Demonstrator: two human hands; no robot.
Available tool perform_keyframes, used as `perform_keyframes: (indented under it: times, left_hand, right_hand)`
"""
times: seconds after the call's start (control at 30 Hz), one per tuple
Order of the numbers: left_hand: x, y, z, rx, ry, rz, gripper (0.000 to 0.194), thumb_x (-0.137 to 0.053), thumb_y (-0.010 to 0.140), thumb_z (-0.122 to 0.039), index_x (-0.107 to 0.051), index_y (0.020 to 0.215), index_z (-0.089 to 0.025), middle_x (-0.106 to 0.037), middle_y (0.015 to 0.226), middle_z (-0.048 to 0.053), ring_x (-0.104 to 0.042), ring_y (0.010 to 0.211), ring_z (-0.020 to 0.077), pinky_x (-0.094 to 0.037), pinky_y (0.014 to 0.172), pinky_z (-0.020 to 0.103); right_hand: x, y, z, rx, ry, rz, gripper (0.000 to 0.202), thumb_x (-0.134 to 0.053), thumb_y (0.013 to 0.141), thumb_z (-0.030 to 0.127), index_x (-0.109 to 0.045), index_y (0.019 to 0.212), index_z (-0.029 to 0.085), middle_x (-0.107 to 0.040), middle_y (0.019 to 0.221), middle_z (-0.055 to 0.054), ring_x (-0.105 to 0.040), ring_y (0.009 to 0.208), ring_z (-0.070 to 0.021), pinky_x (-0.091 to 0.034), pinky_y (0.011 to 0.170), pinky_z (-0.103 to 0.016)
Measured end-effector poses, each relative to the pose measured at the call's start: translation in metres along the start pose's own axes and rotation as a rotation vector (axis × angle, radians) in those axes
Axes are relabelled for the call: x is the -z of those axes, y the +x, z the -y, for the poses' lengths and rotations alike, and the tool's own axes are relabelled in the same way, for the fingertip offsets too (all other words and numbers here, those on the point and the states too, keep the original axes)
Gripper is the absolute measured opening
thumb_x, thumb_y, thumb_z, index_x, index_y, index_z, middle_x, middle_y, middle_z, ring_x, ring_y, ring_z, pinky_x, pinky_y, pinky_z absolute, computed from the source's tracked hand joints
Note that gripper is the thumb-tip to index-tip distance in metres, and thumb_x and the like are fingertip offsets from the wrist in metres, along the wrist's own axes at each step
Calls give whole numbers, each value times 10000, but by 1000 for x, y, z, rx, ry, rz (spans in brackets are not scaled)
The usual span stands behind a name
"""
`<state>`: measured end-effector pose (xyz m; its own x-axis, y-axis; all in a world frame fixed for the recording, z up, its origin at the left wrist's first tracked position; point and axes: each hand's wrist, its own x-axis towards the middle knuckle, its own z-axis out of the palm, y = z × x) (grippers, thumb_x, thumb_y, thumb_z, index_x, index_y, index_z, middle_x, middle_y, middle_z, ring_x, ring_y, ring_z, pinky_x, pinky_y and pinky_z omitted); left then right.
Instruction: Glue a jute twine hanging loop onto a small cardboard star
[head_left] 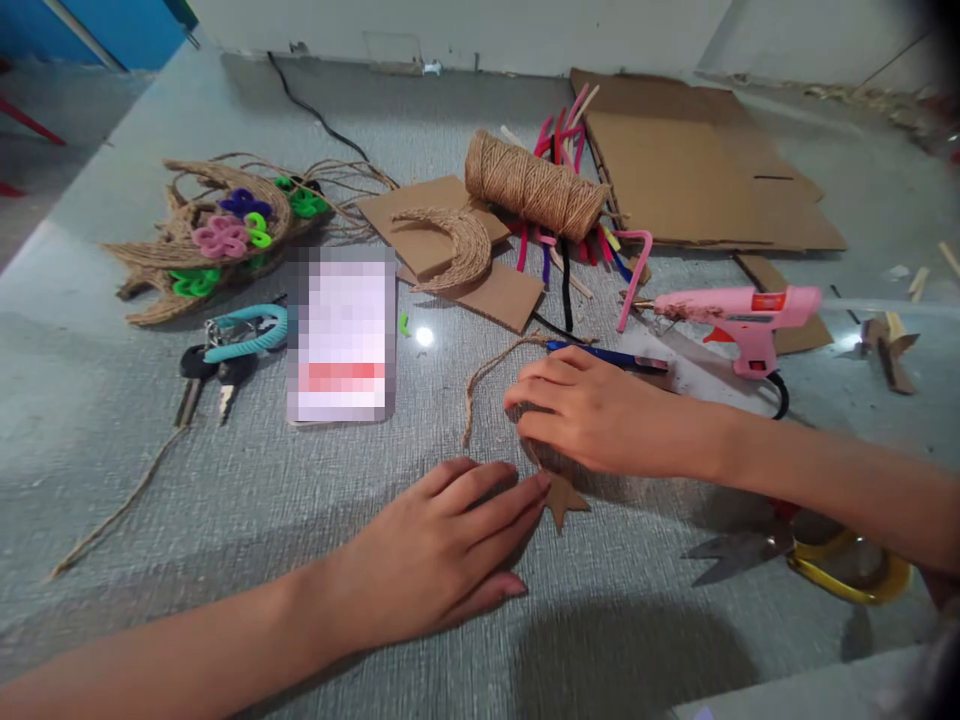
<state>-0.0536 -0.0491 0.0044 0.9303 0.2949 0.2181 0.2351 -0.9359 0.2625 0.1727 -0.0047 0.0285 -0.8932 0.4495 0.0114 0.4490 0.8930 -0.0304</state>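
- Star of brown cardboard point(564, 502) lies at the fingertips of the left hand point(442, 545), just below the fingers of the right hand point(592, 415).
- Beyond the fingers, a tan twine crescent point(474, 245) looks fully wound; the star seems cut out, its visible part not yet covered.
- Left hand: palm down, fingers stretched loosely, clenching nothing.
- Right hand: palm down, fingers bent; I cannot tell whether they grasp anything underneath.

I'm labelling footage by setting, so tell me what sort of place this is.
Probably a craft worktable, at home or in a small workshop; which one I cannot tell. The pink glue gun, the spool of twine and the cut cardboard sheets point that way.
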Motion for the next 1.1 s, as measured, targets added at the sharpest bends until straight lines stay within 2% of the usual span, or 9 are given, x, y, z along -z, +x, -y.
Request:
perform_keyframes:
  times: [0.17,0.33,0.43,0.53,0.73,0.93,1.0,1.1]
  left_hand:
    - [-1,0,0,-6,56,36,440,-328,963,-425,-528,1232,-140,-521,1325,46,-461,1152,238,-343,936,375]
    - [-1,1,-1,2,74,44,447,-302,968,-425,-530,1227,-141,-514,1330,53,-458,1152,236,-327,944,374]
    - [-2,2,-2,7,73,24,445,-290,971,-416,-538,1214,-138,-525,1318,49,-460,1144,236,-318,948,376]
    - [-3,2,-4,17,73,0,443,-280,974,-410,-550,1196,-138,-541,1298,46,-469,1121,231,-323,944,373]
    - [-6,4,-10,34,97,-53,510,-223,976,-448,-576,1144,-121,-572,1249,78,-495,1060,228,-370,898,369]
    - [-8,7,-16,53,99,-50,545,-229,964,-483,-569,1150,-100,-573,1234,110,-508,1039,243,-401,867,388]
    - [-5,8,-15,53,79,-65,495,-250,972,-440,-577,1131,-105,-587,1208,106,-521,1018,237,-419,839,380]
    - [3,9,-6,85,41,-112,306,-336,966,-253,-598,1075,-138,-638,1060,70,-542,909,200,-438,752,338]
  right_hand:
    - [5,3,4,28,-116,-11,252,-286,947,136,-533,907,167,-576,1078,-37,-469,1048,-197,-336,913,-375]
    - [10,-3,13,0,-166,-37,187,-356,927,139,-527,855,165,-592,877,-29,-505,887,-192,-366,834,-378]
    - [9,-13,24,-111,-41,-12,151,-420,900,141,-544,816,161,-571,779,-25,-489,765,-176,-391,724,-342]
    - [4,-25,36,-242,180,6,138,-444,892,138,-581,898,143,-582,830,-43,-505,773,-162,-430,706,-302]
    - [-12,-41,57,-399,341,-128,233,-395,924,175,-592,1037,125,-602,836,-58,-565,730,-145,-497,653,-281]
    - [-21,-47,66,-469,489,-203,267,-401,936,212,-550,1138,125,-607,901,-62,-583,815,-138,-521,727,-286]
    - [-22,-47,66,-485,492,-199,267,-416,931,220,-550,1141,124,-606,908,-64,-585,823,-143,-524,731,-295]
    - [-23,-46,65,-485,462,-207,260,-432,924,223,-559,1125,118,-610,905,-69,-588,815,-153,-527,725,-309]
